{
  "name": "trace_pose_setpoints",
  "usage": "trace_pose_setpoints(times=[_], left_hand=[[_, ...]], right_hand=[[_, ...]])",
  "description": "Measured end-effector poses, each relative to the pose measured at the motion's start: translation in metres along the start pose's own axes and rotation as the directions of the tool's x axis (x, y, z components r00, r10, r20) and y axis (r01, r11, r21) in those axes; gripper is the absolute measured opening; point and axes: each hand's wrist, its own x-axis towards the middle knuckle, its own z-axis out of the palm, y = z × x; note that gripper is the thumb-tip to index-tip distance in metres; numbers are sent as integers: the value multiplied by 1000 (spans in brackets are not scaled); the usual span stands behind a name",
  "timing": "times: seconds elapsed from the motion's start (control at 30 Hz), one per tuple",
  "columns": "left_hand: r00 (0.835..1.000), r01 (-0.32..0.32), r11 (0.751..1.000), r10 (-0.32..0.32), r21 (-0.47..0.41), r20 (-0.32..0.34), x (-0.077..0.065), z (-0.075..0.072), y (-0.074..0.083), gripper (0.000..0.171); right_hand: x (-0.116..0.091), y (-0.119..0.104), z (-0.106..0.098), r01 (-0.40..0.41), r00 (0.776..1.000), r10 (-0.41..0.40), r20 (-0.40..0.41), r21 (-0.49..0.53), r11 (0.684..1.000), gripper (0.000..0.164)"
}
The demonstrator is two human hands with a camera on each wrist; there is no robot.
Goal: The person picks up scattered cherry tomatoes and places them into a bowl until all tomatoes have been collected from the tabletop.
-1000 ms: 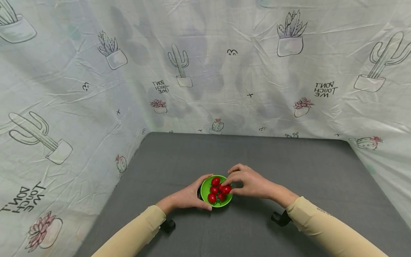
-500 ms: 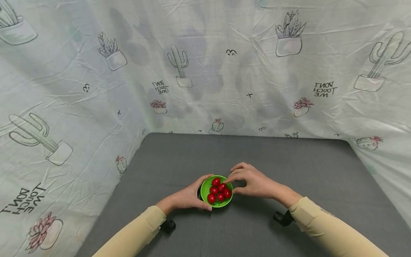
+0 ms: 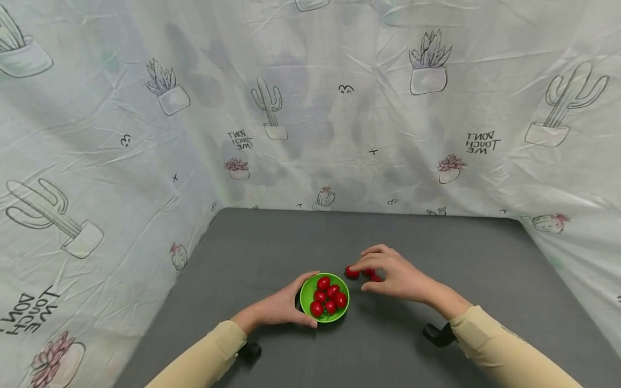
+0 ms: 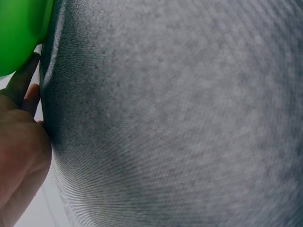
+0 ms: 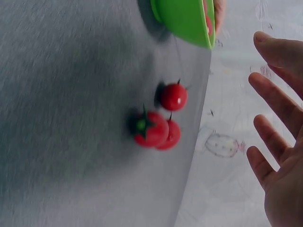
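A green bowl (image 3: 340, 282) holds several red cherry tomatoes (image 3: 341, 300). My left hand (image 3: 277, 308) grips the bowl from the left, thumb along its near side and fingers round the far side. In the left wrist view, part of the bowl's green wall (image 4: 21, 33) shows above the fingers. My right hand (image 3: 395, 274) hovers over the table right of the bowl, fingers spread and holding nothing. Three loose tomatoes lie below it: one beside the index finger (image 3: 352, 272), the others partly hidden in the head view. The right wrist view shows a green-stemmed tomato (image 5: 151, 128) in front of another.
Dark grey cloth (image 3: 271, 242) covers the table. A pale curtain (image 3: 310, 108) printed with cactus drawings hangs behind and at both sides. Black straps (image 3: 439, 335) sit under the wrists.
My right hand has let go of a tomato inside the bowl, then moved right over the loose tomatoes. My left hand keeps its hold on the bowl. The head view has tilted slightly.
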Motion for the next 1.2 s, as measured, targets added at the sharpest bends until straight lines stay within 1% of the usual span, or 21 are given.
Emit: trace_pose_setpoints(times=[0.1,0.23,0.53,0.63,0.83,0.97,1.2], left_hand=[[1000,-1,1000,1,0,4,-1,1,1,105],[1000,-6,1000,6,1,8,-2,0,2,105],[1000,-10,1000,10,9,12,-1,0,-1,106],[1000,-19,1000,19,12,5,-1,0,-1,106],[1000,-10,1000,10,21,-1,-1,1,-1,104],[1000,-13,1000,13,16,-4,0,0,-2,104],[1000,-12,1000,12,5,-3,-2,2,-4,105]], right_hand=[[-7,3,-6,-41,999,41,-18,-2,999,45],[-13,6,-12,-70,997,70,-38,3,998,44],[-20,12,-19,-92,994,92,-53,-6,996,44],[-22,14,-20,-106,993,106,-57,-8,994,44],[-27,17,-20,-141,988,139,-59,-21,990,45],[-29,20,-19,-156,986,153,-68,-50,986,46],[-33,23,-10,-201,976,191,-108,-100,974,47]])
